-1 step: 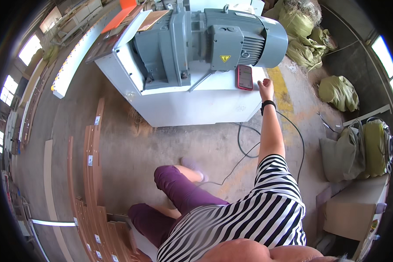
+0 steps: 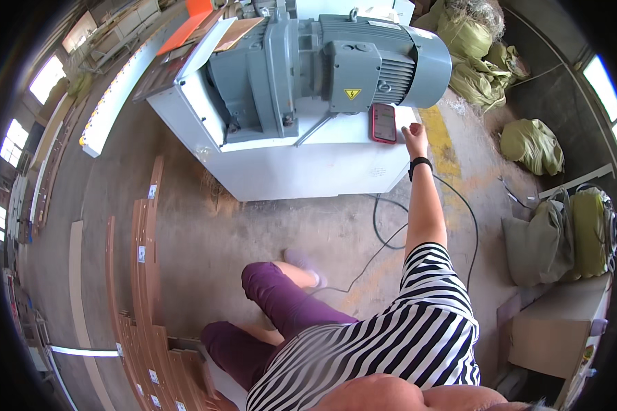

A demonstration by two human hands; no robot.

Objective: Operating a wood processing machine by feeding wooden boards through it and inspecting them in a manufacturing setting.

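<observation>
My right arm reaches forward, and my right hand (image 2: 416, 140) is at the right-hand edge of a white metal cabinet (image 2: 308, 172). Its fingers are curled closed; what they grip, if anything, is too small to make out. A black band (image 2: 421, 164) circles that wrist. Just left of the hand, apart from it, a phone (image 2: 384, 125) in a red case lies screen up on the cabinet top. Behind the phone sits a large grey-blue electric motor (image 2: 355, 63) with a yellow warning triangle on its box. My left hand is out of view.
Dark cables (image 2: 474, 212) loop over the floor to the right of my legs. Brown boards (image 2: 141, 274) lie on the left. Sacks (image 2: 533, 145) and a cardboard box (image 2: 555, 329) stand along the right. An orange piece (image 2: 184, 31) tops the cabinet's far left.
</observation>
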